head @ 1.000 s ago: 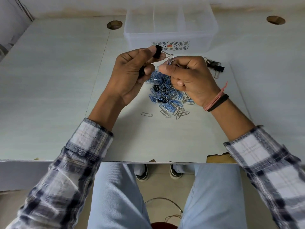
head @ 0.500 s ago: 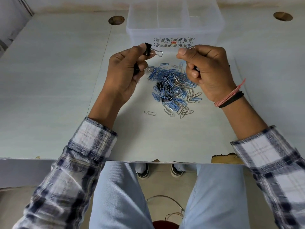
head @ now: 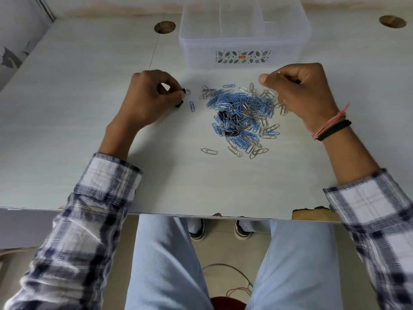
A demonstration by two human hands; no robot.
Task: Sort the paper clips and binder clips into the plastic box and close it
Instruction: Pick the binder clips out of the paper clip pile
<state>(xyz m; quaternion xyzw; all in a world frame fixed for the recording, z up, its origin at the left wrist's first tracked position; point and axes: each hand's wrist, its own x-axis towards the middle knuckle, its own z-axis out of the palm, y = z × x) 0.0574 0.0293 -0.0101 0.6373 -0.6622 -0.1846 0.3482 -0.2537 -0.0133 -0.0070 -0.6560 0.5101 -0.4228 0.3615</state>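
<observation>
Progress stands at an early stage, judged from the layout. The plastic box [head: 244, 44] sits open at the far edge of the table [head: 67, 108], near its middle; its compartments look empty through the translucent walls, though the interior is not fully legible, and no lid is in view. The main pile of paper clips [head: 242, 113], blue and silver mixed, lies unsorted at the centre of the table, just in front of the box, with at least two black binder clips [head: 228, 123] buried in it. A few silver clips lie loose on the side of the pile toward the near edge, and one blue clip [head: 192, 106] lies apart on its left. The left hand [head: 147, 99] rests on the table to the left of the pile, fingers curled and pinching a black binder clip [head: 184, 91] by thumb and forefinger; a second dark piece shows under the hand. The right hand [head: 301, 92] hovers at the right side of the pile, closed into a loose fist; it appears to hold small items, but these cannot be identified. Remaining work: nearly all sorting, transfer into compartments, and closing the box.
</observation>
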